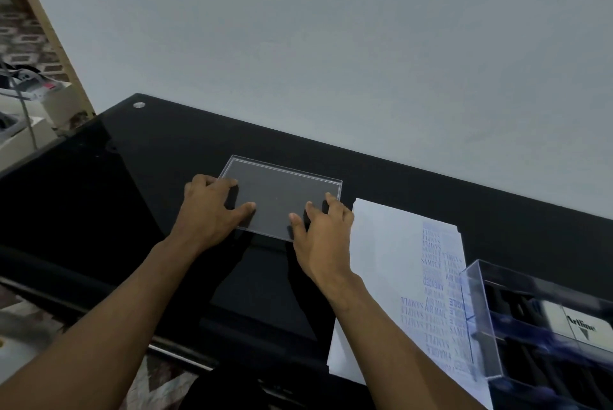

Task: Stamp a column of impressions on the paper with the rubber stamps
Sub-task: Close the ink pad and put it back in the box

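Black glossy desk (99, 210) carries clear flat lid (282, 200); stamped paper (391, 263); clear box (547, 326) at rt.

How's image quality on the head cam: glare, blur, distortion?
Head view: dim, bluish light; wide-angle bend along the table edge. The glossy black top mirrors both hands. Stamped text on the paper is soft but partly readable. The clear box at right smears toward the corner.
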`<state>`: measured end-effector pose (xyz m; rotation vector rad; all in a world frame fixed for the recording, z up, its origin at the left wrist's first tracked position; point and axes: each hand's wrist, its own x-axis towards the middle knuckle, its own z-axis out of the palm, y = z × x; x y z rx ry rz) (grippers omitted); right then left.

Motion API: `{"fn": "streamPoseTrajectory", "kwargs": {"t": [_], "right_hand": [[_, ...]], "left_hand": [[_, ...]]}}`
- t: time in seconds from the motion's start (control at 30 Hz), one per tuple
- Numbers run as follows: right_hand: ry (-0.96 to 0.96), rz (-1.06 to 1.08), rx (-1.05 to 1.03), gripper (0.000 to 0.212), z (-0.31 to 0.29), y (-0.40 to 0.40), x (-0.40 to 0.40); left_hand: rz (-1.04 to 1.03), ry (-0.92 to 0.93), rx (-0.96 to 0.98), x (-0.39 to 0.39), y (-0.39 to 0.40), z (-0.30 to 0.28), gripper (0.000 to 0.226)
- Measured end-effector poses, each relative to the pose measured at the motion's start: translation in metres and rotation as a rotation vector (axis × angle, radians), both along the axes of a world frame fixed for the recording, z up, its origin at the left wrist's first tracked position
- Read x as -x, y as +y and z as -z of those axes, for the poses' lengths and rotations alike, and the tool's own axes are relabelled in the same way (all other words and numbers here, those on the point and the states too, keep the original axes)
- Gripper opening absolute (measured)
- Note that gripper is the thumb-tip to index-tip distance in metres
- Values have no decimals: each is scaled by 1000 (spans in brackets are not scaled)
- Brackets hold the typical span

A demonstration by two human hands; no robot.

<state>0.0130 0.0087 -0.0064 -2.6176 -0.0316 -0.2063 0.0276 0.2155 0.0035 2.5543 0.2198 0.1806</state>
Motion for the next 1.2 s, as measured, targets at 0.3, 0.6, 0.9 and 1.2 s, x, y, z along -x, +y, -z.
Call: {"fn": "streamPoseTrajectory", "kwargs": {"t": [0.3, 0.6, 0.9, 1.2], "right_hand": [[-55, 121, -161, 41, -27, -48, 50], [-136, 254, -189, 40, -36, -159, 118], [-154, 404, -85, 36, -42, -277, 168], [-104, 475, 59, 40, -39, -354, 197]], "left_hand": [[17, -31, -5, 56, -43, -29, 69], [111, -63, 140, 105, -162, -40, 67], [250, -51, 199, 138, -282, -41, 67], [346, -15, 253, 159, -367, -37, 65]]}}
